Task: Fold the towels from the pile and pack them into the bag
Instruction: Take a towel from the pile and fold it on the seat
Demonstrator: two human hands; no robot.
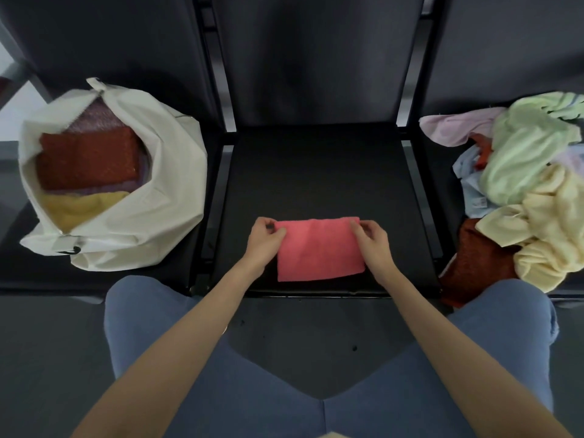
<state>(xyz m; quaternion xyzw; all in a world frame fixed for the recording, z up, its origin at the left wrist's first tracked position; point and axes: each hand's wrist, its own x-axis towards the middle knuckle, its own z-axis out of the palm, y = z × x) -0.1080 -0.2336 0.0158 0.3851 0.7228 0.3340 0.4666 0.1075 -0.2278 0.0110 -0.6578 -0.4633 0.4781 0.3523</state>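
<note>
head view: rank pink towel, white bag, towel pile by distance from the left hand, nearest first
1. pink towel: on the middle seat, its far left corner pinched by the left hand.
2. white bag: on the seat to the left, open, folded towels inside.
3. towel pile: on the seat to the right, beyond the right hand.

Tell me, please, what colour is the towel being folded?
Pink towel, seen in the head view.
</note>
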